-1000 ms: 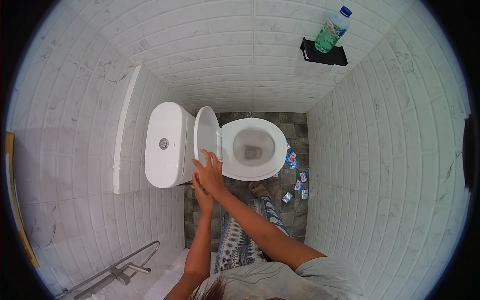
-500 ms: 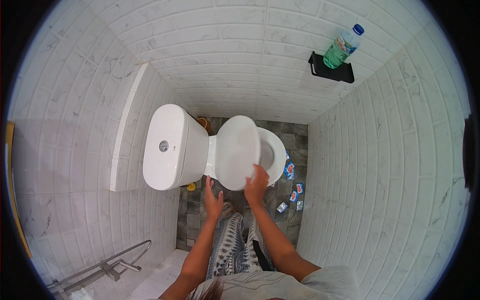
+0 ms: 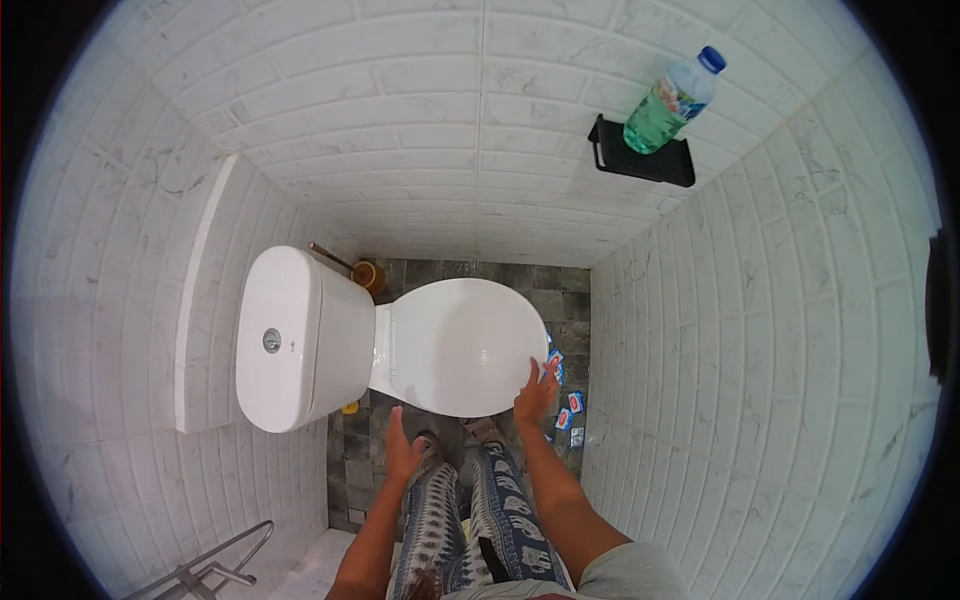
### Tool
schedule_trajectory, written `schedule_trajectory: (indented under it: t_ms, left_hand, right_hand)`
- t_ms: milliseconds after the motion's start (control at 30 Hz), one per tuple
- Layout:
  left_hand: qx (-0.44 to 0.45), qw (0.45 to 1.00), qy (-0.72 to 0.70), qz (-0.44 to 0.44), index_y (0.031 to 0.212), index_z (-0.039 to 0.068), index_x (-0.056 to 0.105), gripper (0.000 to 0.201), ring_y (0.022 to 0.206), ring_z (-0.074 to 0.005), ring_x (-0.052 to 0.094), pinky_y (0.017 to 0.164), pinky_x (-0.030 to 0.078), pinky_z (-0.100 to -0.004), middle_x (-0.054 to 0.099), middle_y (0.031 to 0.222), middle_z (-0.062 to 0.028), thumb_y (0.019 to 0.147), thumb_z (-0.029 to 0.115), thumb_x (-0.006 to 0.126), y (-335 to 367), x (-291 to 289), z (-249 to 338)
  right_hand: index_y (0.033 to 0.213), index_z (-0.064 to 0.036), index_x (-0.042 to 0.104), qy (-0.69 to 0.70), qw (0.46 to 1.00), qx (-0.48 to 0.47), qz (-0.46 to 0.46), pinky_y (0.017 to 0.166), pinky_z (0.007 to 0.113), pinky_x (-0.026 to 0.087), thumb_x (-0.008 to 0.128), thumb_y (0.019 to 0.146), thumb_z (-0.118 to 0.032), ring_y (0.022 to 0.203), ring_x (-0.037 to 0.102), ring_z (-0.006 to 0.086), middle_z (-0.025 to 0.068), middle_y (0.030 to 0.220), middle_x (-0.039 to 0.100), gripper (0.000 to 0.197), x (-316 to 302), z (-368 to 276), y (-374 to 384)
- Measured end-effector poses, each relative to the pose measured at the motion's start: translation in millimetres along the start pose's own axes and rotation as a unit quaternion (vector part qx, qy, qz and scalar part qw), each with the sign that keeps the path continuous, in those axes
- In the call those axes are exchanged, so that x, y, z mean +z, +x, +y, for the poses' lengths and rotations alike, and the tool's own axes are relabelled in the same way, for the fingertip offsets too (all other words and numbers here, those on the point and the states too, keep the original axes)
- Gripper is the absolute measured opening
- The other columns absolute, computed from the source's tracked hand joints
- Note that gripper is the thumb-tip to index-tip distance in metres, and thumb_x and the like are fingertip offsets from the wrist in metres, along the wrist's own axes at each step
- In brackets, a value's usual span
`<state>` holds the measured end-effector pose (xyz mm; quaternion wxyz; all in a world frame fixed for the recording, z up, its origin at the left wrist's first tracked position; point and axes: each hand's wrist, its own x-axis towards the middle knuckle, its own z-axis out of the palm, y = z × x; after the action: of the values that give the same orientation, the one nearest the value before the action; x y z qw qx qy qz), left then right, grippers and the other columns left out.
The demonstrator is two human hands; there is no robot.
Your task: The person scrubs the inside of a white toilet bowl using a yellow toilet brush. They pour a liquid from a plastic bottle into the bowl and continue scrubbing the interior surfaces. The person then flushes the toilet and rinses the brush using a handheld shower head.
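The white toilet lid (image 3: 465, 345) lies flat over the bowl, hiding the seat beneath it. Beside the lid's front edge is my right hand (image 3: 536, 395), fingers apart and holding nothing; whether a fingertip touches the rim I cannot tell. My left hand (image 3: 402, 450) hovers open just off the near side of the toilet, with its fingers stretched toward the hinge end. To the left stands the white cistern (image 3: 283, 340), which has a round silver flush button (image 3: 271, 341) on top.
Several small blue-and-white packets (image 3: 565, 418) lie on the grey tiled floor (image 3: 350, 450) along the right. A toilet brush (image 3: 366, 275) stands behind the cistern. A bottle of green liquid (image 3: 665, 110) rests on a black wall shelf (image 3: 640, 165). Metal rail (image 3: 215, 570) at lower left.
The lid was half raised with my right hand at its edge; it has come down flat over the bowl. My right hand has let go. The whole view has shifted.
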<state>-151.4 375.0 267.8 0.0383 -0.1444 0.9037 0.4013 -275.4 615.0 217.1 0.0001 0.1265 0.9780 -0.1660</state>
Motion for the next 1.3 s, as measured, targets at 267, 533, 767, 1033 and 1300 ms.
schedule_trajectory:
  t_ms: [267, 533, 767, 1033, 1300]
  left_hand:
    - [0.013, 0.998, 0.005, -0.064, 0.128, -0.001, 0.026, 0.074, 0.120, -0.0364, 0.029, 0.099, 0.024, -0.0411, 0.031, 0.129, -0.0218, 0.065, 0.008, 0.065, 28.0, 88.5, -39.8]
    - [-0.051, 0.996, -0.011, -0.073, 0.129, 0.000, 0.023, 0.074, 0.121, -0.0350, 0.028, 0.100, 0.024, -0.0407, 0.030, 0.130, -0.0215, 0.069, 0.011, 0.065, 47.8, 131.3, -25.3]
    - [-0.121, 0.990, -0.014, -0.070, 0.129, 0.001, 0.023, 0.072, 0.122, -0.0341, 0.026, 0.101, 0.024, -0.0403, 0.028, 0.132, -0.0204, 0.071, 0.012, 0.063, 31.6, 130.9, -30.4]
    - [-0.164, 0.985, 0.044, 0.026, 0.131, 0.003, 0.020, 0.072, 0.124, -0.0339, 0.024, 0.102, 0.022, -0.0400, 0.023, 0.135, -0.0191, 0.073, 0.016, 0.061, -47.9, 43.2, -33.9]
    - [-0.207, 0.960, 0.032, 0.184, 0.133, 0.007, 0.018, 0.073, 0.126, -0.0328, 0.023, 0.100, 0.023, -0.0437, 0.023, 0.136, -0.0161, 0.074, 0.018, 0.059, -154.7, -62.8, 11.6]
  right_hand:
    - [0.124, -0.0160, 0.041, -0.118, 0.977, -0.142, -0.111, 0.085, 0.039, 0.038, 0.070, 0.062, -0.020, 0.108, 0.040, 0.0274, 0.0007, 0.126, 0.036, 0.069, 77.7, 64.0, 13.7]
    - [0.131, -0.0153, 0.033, -0.237, 0.930, -0.118, -0.255, 0.084, 0.042, 0.038, 0.054, 0.077, -0.030, 0.116, 0.034, 0.0271, -0.0014, 0.137, 0.025, 0.060, 105.9, 65.1, 25.9]
    - [0.127, -0.0124, 0.037, -0.224, 0.938, -0.157, -0.212, 0.083, 0.044, 0.041, 0.051, 0.074, -0.021, 0.113, 0.036, 0.0297, 0.0017, 0.132, 0.032, 0.056, 122.8, 79.0, 33.5]
    - [0.127, -0.0077, 0.033, -0.044, 0.957, -0.223, -0.180, 0.096, 0.042, 0.028, 0.062, 0.065, -0.012, 0.115, 0.035, 0.0337, 0.0158, 0.127, 0.036, 0.069, 56.3, 30.2, 10.9]
    - [0.129, -0.0060, 0.028, 0.052, 0.910, -0.350, -0.215, 0.096, 0.046, 0.027, 0.062, 0.065, -0.003, 0.116, 0.029, 0.0396, 0.0220, 0.129, 0.026, 0.072, -32.3, -48.8, -26.4]
